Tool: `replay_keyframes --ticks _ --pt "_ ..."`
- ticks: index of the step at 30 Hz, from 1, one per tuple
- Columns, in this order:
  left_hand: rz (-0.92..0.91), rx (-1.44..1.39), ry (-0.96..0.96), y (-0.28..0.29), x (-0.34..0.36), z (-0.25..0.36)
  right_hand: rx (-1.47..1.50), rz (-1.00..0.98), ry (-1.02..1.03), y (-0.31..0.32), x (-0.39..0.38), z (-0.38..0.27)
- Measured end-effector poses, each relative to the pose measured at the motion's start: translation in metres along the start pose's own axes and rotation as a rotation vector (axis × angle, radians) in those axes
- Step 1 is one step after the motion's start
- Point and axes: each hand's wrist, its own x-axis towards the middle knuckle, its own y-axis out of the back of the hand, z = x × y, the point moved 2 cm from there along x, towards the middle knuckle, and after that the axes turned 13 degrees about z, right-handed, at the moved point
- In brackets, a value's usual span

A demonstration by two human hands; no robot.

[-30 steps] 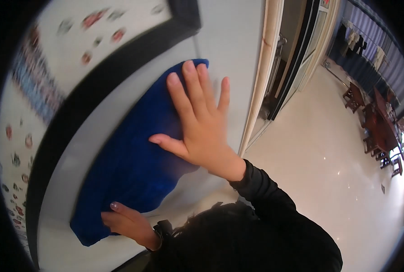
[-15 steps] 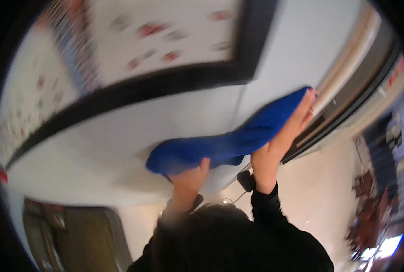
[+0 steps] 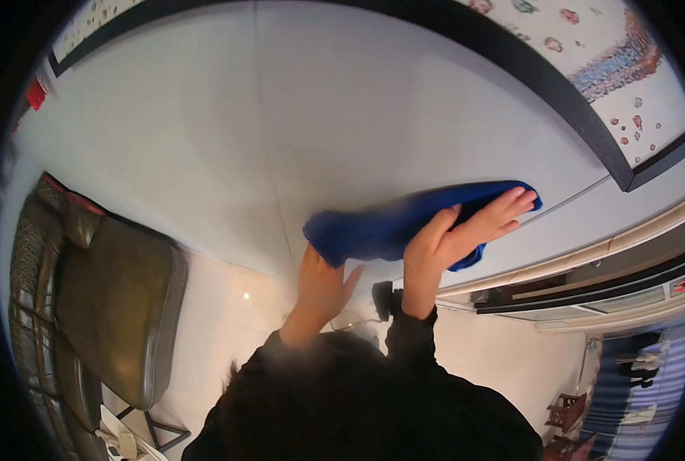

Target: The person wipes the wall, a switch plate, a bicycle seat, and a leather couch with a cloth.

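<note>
**Two Hands, One Blue Cloth at a Pale Wall**

A blue cloth [image 3: 384,230] lies against a pale grey wall [image 3: 342,123] at the centre of the frame, stretching toward the right. A person's right hand [image 3: 451,242] is spread flat over its right part, wrist bent, fingers extended toward the upper right and thumb lifted apart. The left hand [image 3: 321,290] meets the lower left edge, thumb pointing away; its fingertips are hidden behind the fabric, so whether it grips cannot be told.

The wearer's hair and black-clad shoulders [image 3: 388,407] block the lower centre. Beside the right cuff is a small black object [image 3: 383,300], too unclear to identify. A black-framed floral picture [image 3: 619,73] curves across the top. An olive-brown leather sofa [image 3: 119,300] fills the lower left, beside the glossy floor [image 3: 219,307]; light door trim [image 3: 580,261] and a blue striped curtain [image 3: 676,384] line the right.
</note>
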Motion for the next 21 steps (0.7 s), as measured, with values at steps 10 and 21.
replay_keyframes --ticks 10,21 --pt "-0.558 -1.008 0.861 -0.081 -0.075 -0.041 -0.100 0.175 0.295 0.027 -0.046 0.111" --pt "-1.198 -1.095 1.207 -0.227 -0.113 0.071 -0.141 0.118 0.221 0.070 -0.033 0.194"
